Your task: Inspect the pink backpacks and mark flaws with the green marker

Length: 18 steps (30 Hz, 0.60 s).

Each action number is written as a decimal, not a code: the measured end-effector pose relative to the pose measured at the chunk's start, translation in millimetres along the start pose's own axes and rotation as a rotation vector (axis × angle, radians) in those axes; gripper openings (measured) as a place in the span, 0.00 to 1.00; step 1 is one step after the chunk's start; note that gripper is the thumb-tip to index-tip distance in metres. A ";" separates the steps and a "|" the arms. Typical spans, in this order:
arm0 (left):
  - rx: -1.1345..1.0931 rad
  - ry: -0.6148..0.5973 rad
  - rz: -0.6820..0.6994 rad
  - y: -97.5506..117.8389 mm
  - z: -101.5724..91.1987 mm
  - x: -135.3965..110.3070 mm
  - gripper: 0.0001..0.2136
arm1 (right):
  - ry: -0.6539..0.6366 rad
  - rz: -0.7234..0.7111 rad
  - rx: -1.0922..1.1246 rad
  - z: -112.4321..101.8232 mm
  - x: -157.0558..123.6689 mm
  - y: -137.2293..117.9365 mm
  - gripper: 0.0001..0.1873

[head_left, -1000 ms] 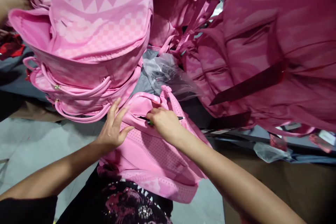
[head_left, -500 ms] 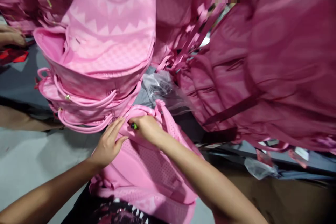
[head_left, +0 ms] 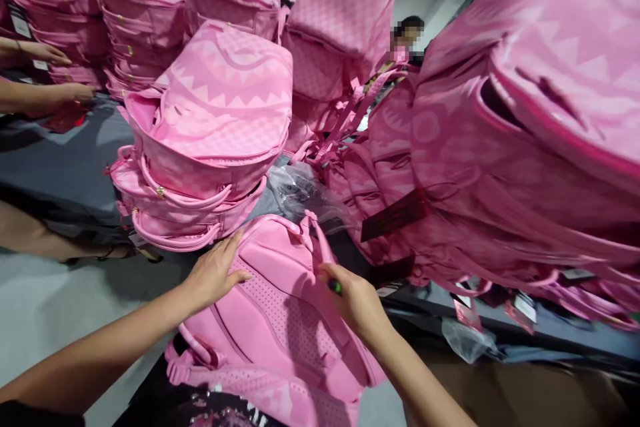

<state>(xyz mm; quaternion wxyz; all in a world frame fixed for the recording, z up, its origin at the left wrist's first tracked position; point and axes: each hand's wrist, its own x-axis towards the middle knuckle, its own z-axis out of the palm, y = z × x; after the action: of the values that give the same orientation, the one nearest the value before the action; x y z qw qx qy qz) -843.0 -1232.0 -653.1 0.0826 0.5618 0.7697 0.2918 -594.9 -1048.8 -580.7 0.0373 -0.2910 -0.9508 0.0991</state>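
Observation:
A pink backpack (head_left: 280,320) lies back-side up in front of me, partly on my lap. My left hand (head_left: 216,271) rests flat on its upper left part, fingers stretched out. My right hand (head_left: 353,297) is closed round a thin dark pen with a green tip (head_left: 334,286), at the backpack's right edge near a strap. A crumpled clear plastic bag (head_left: 305,197) lies just beyond the backpack.
Stacks of pink backpacks (head_left: 210,127) crowd the grey table (head_left: 65,160) ahead and at the left. A large pile of pink backpacks (head_left: 500,147) leans in from the right. Another person's hands (head_left: 70,90) work at the far left. A person sits behind the piles.
The view has tilted up, showing more stacks. My right hand with the pen has moved from the backpack's top handle to its right edge. My left hand stays on the backpack.

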 end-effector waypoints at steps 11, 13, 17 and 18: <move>0.050 0.647 0.352 43.3 -60.2 39.9 0.25 | 0.251 0.770 0.534 10.0 -153.0 65.8 0.25; 0.117 0.844 0.247 23.4 -80.7 27.1 0.23 | 0.247 0.705 0.604 9.9 -136.2 61.9 0.26; 0.259 0.951 -0.065 -18.3 -93.7 -24.9 0.23 | 0.305 0.554 0.615 4.5 -73.6 47.5 0.29; 0.276 0.953 -0.115 -24.7 -91.4 -35.7 0.24 | 0.313 0.538 0.587 2.5 -57.4 45.1 0.30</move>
<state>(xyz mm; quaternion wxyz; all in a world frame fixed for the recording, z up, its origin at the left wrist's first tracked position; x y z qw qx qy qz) -892.0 -1302.1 -599.1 -0.3376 0.3282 0.7831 0.4062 -523.0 -1044.8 -593.4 0.2350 -0.5171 -0.7556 0.3263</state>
